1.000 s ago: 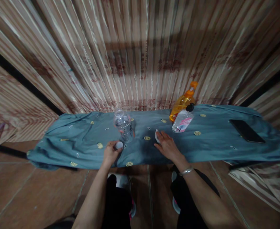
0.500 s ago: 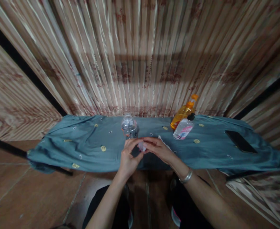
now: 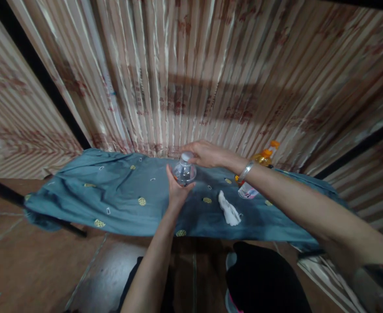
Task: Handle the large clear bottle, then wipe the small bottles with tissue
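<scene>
A clear plastic bottle (image 3: pixel 186 172) stands upright on the cloth-covered table, its lower part hidden behind my left hand (image 3: pixel 177 189). The fingers of that hand wrap round the bottle's body from the near left side. On the bottle's mouth sits a white cap (image 3: pixel 187 156), gripped from the right and far side by my right hand (image 3: pixel 204 153). A silver bangle (image 3: pixel 245 171) circles my right wrist. Right of the bottle, a crumpled white tissue (image 3: pixel 229 210) lies on the cloth.
A teal cloth (image 3: pixel 119 187) with pineapple prints covers the narrow table. An orange pump bottle (image 3: pixel 262 158) and a clear bottle with a pink label (image 3: pixel 247 191) stand at the right, partly behind my right forearm. Black poles (image 3: pixel 44 82) and a striped curtain (image 3: pixel 191 78) border the table.
Both hands have moved from the table's near edge to the bottle. The cap, earlier held between them, is now on the bottle's mouth. The tissue has come into fuller view.
</scene>
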The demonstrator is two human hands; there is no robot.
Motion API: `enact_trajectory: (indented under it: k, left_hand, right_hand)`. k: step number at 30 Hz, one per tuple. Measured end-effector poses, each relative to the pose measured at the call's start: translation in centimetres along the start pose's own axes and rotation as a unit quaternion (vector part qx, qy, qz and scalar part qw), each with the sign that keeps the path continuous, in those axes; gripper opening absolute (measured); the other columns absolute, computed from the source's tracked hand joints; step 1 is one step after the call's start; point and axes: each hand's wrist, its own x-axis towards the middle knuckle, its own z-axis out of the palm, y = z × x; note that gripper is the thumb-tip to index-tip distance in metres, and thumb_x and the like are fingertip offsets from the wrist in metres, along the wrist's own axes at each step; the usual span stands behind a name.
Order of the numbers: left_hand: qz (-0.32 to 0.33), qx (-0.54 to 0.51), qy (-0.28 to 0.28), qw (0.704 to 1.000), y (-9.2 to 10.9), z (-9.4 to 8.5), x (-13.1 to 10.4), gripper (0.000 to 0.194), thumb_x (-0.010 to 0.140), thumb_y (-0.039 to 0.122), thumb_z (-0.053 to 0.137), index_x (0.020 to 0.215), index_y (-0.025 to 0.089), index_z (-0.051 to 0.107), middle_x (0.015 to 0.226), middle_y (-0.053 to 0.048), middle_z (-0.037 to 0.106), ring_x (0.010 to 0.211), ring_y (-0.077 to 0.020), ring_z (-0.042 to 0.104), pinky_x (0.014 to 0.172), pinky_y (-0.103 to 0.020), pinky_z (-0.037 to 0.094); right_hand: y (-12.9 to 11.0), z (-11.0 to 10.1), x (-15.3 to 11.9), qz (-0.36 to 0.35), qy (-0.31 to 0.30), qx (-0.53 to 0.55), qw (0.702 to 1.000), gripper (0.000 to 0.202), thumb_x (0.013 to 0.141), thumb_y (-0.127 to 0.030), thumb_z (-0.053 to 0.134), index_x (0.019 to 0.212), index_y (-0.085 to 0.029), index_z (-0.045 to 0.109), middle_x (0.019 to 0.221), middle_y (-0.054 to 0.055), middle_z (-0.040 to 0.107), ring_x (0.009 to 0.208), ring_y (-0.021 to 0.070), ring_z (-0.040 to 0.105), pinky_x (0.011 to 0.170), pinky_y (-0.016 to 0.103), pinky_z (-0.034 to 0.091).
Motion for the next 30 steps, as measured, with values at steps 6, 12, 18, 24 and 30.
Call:
enact_trajectory:
  k: [6,12,18,24,30]
  left_hand:
    - [0.005,-0.001,-0.009,1.000,-0.7,0.3,-0.2,0.095,0.072,0.024,0.083,0.152,0.022,0.031,0.148,-0.017,0.051,0.131,-0.0333,0.056,0.112,-0.055,0.046]
    - [0.021,0.004,-0.012,1.000,-0.8,0.8,-0.5,0.075,0.082,0.030,0.075,0.148,0.021,0.039,0.147,-0.016,0.050,0.132,-0.0345,0.053,0.111,-0.060,0.044]
    - [0.019,0.012,-0.018,1.000,-0.5,1.0,-0.6,0.097,0.064,0.013,0.080,0.148,0.022,0.033,0.146,-0.015,0.052,0.140,-0.0329,0.049,0.116,-0.049,0.041]
    - [0.020,0.017,-0.019,0.999,-0.9,1.2,-0.6,0.099,0.064,0.014,0.081,0.149,0.024,0.032,0.147,-0.015,0.049,0.139,-0.0329,0.049,0.115,-0.050,0.041]
    - [0.032,0.018,-0.025,0.999,-1.1,1.0,-0.5,0.100,0.066,0.015,0.080,0.151,0.024,0.029,0.148,-0.015,0.049,0.138,-0.0318,0.050,0.113,-0.048,0.043]
  right_hand:
    - [-1.4,-0.8,0.2,-0.034,-0.102,-0.109,0.988,0.031,0.088,-0.005,0.059,0.117,-0.011,0.071,0.111,0.013,0.075,0.099,0.0212,0.068,0.082,0.028,0.043]
    - [-2.3,-1.2,0.4,-0.007,-0.129,-0.200,0.971,0.023,0.094,-0.018,0.063,0.109,-0.005,0.074,0.100,0.019,0.076,0.097,0.0256,0.070,0.077,0.029,0.043]
    - [-1.7,-0.9,0.4,0.040,-0.110,-0.221,0.968,0.044,0.101,-0.038,0.055,0.118,-0.001,0.071,0.106,0.024,0.076,0.101,0.0294,0.071,0.078,0.032,0.047]
    - [-1.5,-1.3,0.3,0.019,-0.151,-0.189,0.970,0.029,0.094,-0.019,0.066,0.119,-0.007,0.071,0.108,0.016,0.076,0.102,0.0244,0.071,0.081,0.029,0.046]
    - [-1.7,-1.0,0.4,0.027,-0.132,-0.207,0.969,0.036,0.097,-0.032,0.064,0.120,-0.005,0.071,0.107,0.020,0.076,0.102,0.0271,0.072,0.079,0.031,0.048]
